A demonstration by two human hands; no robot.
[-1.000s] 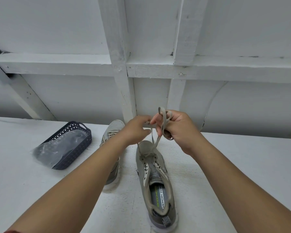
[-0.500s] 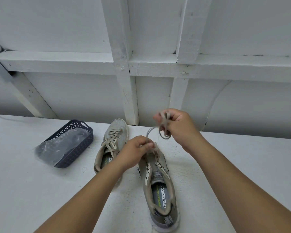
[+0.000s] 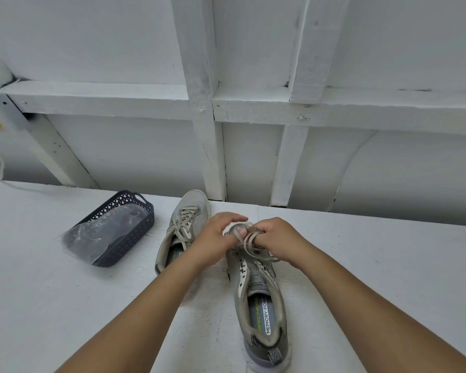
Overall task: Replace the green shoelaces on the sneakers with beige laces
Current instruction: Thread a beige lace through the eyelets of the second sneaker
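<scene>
Grey mesh sneaker with a "MEMORY FOAM" insole [image 3: 256,300] lies on the white painted table [image 3: 51,305], toe pointing away from the person, heel nearest. Flat beige lace [image 3: 249,242] is bunched in loops over its toe end. Left hand [image 3: 215,240] has fingers curled over the toe with the thumb pressing on the lace. Right hand [image 3: 277,239] grips the lace loops, fingers curled round them. The two hands touch above the toe. Second grey sneaker, already laced in beige [image 3: 182,230], sits just left of the first one, partly behind the left forearm. Dark blue perforated plastic basket [image 3: 131,235] holding a clear plastic bag [image 3: 102,234] stands further left of that sneaker.
</scene>
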